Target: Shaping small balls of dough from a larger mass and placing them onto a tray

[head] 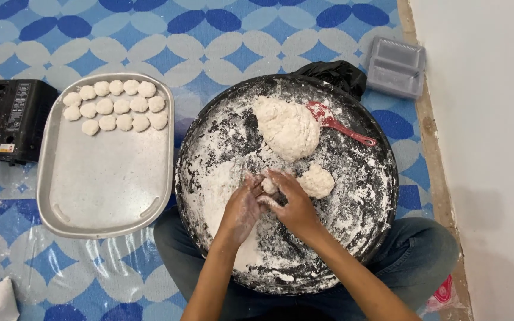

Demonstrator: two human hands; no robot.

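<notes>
Round floured pan on lap, rim close beside tray w/ dough balls; big dough mound at far side. Left hand & right hand, grip cupped together around small dough piece mid-pan.

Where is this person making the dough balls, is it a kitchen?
Probably a home floor used for cooking: a patterned blue mat, a floury round pan on the lap, a portable stove and a tray of dough balls.

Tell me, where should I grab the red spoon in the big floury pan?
Grab the red spoon by its thin handle end, coming from the right. That end points to the pan's rim and lies free; the wide, floury head is close against the big dough lump.
</notes>
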